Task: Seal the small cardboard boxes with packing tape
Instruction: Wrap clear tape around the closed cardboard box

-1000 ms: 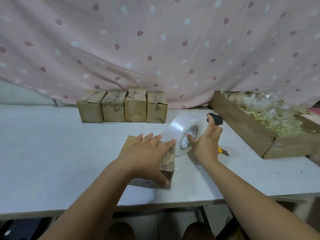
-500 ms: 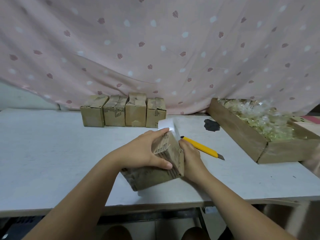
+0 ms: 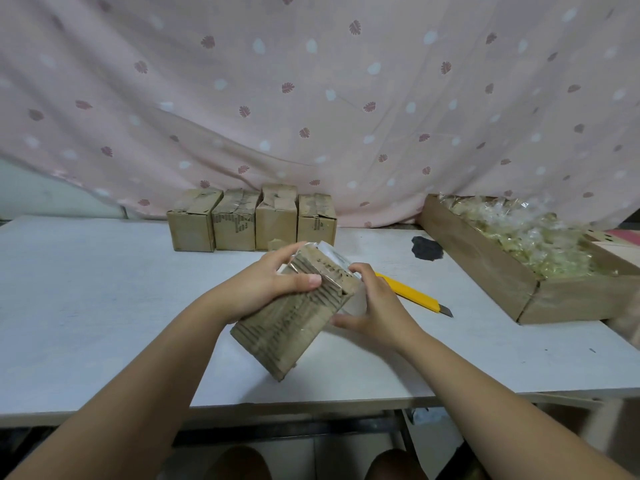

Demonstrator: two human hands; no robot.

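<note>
A small cardboard box (image 3: 291, 320) is tilted up off the white table (image 3: 86, 299), its top end raised toward the far side. My left hand (image 3: 263, 289) grips its upper left edge, thumb across the front face. My right hand (image 3: 374, 306) holds the clear tape roll (image 3: 353, 299) against the box's right side; the roll is mostly hidden behind the box and hand. Shiny tape runs over the box's top end. Several other small boxes (image 3: 252, 223) stand in a row at the back.
A yellow box cutter (image 3: 415, 296) lies just right of my right hand. A dark patch (image 3: 426, 249) marks the table behind it. A large open carton (image 3: 491, 268) with clear wrapped items sits at the right. A pink curtain hangs behind.
The box went from lying flat to tilted up in both hands. The tape roll moved from the box's right end to behind it, uncovering the box cutter.
</note>
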